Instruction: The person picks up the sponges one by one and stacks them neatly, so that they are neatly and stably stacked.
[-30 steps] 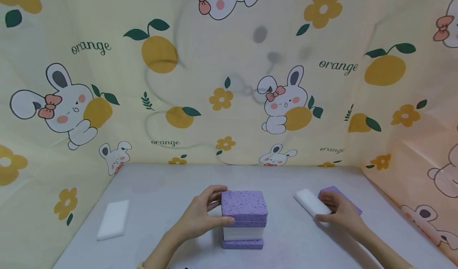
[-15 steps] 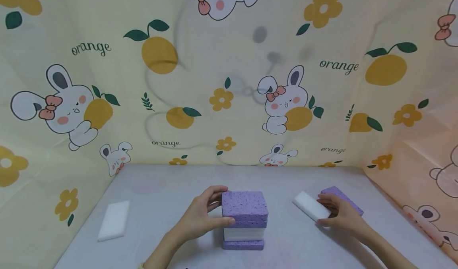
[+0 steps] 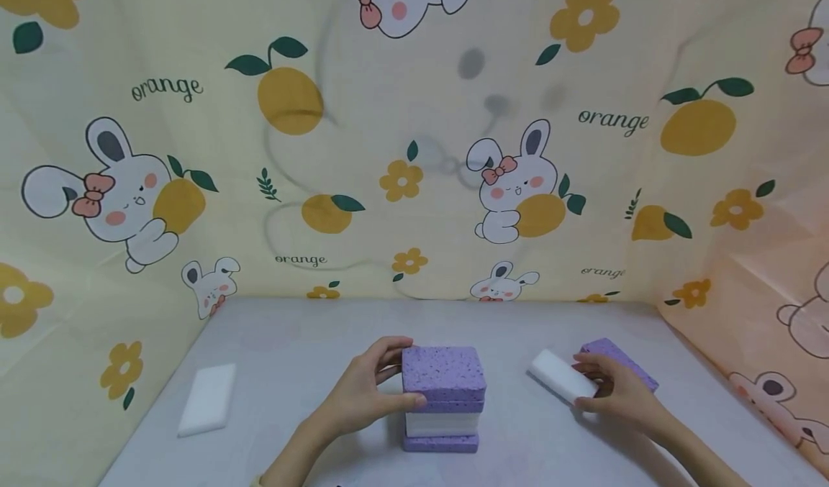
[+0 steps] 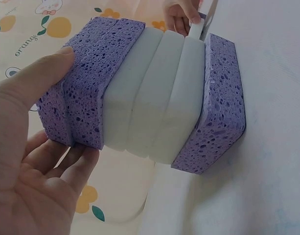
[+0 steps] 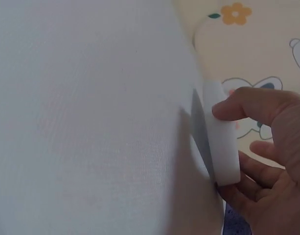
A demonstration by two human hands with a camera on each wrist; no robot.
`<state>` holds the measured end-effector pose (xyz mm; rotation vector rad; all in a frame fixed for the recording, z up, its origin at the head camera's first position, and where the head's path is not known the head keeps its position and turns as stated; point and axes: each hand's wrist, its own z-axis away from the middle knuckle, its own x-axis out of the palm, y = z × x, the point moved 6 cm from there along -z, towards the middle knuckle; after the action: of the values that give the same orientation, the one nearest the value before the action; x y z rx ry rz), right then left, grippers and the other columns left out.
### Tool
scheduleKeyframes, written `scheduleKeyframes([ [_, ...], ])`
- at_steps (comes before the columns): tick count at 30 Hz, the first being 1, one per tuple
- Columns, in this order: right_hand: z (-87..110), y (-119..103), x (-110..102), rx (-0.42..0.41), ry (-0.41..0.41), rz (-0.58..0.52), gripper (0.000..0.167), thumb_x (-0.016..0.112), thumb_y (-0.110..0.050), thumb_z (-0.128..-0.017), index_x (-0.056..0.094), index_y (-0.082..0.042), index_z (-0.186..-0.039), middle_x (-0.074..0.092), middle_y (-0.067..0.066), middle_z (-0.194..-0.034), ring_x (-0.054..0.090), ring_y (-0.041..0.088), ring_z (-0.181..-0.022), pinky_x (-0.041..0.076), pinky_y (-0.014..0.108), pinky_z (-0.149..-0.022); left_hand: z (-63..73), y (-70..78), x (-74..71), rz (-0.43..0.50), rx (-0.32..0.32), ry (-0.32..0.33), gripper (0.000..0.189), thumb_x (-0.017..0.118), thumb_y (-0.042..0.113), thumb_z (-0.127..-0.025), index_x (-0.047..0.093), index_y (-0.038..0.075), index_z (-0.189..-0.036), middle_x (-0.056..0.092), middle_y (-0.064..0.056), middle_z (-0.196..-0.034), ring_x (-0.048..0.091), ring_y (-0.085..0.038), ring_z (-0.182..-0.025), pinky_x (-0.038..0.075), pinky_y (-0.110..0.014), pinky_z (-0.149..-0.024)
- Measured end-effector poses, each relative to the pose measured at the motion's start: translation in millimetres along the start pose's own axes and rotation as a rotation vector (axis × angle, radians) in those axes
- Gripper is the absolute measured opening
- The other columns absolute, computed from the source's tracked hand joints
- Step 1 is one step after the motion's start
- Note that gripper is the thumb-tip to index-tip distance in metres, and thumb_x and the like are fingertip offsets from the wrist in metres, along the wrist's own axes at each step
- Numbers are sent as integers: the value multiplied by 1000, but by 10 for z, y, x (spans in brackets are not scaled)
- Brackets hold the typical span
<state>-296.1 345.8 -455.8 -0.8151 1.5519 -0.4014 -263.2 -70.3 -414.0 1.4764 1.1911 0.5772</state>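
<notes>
A stack of sponges stands upright mid-table: two purple sponges [image 3: 443,369] on top, three white sponges [image 4: 157,93] in the middle, one purple sponge [image 3: 440,444] at the bottom. My left hand [image 3: 365,390] grips the upper purple pair from the left, thumb on the front side and fingers round the back. To the right of the stack, my right hand [image 3: 622,393] pinches a loose white sponge [image 3: 560,374] by its near right end. In the right wrist view, a dark shadow wedge shows along that sponge's underside, so it sits slightly tilted off the table.
Just behind my right hand lies a purple sponge [image 3: 620,363], partly covered by the fingers. Another white sponge [image 3: 207,401] lies flat at the left of the grey-white table [image 3: 311,329]. A patterned cloth [image 3: 414,214] hangs behind and along both sides.
The white sponge at my right hand has shifted slightly left and its far end has come up a little. My left hand and the stack have stayed in place.
</notes>
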Motion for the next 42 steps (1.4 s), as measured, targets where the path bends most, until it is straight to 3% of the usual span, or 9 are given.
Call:
scheduleKeyframes([
  [7, 36, -35, 23, 2, -29, -50, 74, 88, -18, -73, 50, 2, -135, 61, 16, -123, 57, 29, -107, 54, 26, -84, -9, -17, 4, -1, -15, 4, 75, 88, 26, -75, 47, 14, -137, 57, -3, -134, 53, -19, -125, 43, -25, -103],
  [15, 89, -188, 51, -179, -13, -116, 70, 86, -11, -75, 51, 4, -134, 61, 19, -124, 59, 13, -105, 55, 23, -85, -9, -10, 15, 12, 2, 0, 74, 88, 25, -75, 48, 13, -136, 57, -3, -134, 53, -19, -125, 43, -26, -103],
  [25, 86, -408, 52, -210, -68, -275, 67, 80, -5, -82, 46, 2, -138, 56, 21, -130, 57, 13, -113, 47, 16, -94, -12, -34, 13, 13, -12, 4, 76, 88, 27, -75, 48, 13, -137, 56, -4, -135, 51, -19, -126, 43, -25, -103],
  [33, 79, -798, -18, -289, -80, -330, 63, 76, 1, -84, 45, 1, -139, 57, 21, -128, 58, 15, -114, 46, 16, -96, -12, -34, 17, 13, -26, 2, 76, 88, 29, -75, 47, 14, -137, 56, -4, -136, 51, -20, -127, 43, -25, -103],
  [42, 3, -1322, 4, -325, -71, -392, 63, 77, 1, -83, 49, -6, -139, 55, 16, -134, 56, 24, -118, 48, 25, -99, -13, -37, 15, -2, -26, 3, 74, 87, 29, -76, 47, 15, -138, 55, -4, -137, 51, -20, -127, 43, -25, -103],
])
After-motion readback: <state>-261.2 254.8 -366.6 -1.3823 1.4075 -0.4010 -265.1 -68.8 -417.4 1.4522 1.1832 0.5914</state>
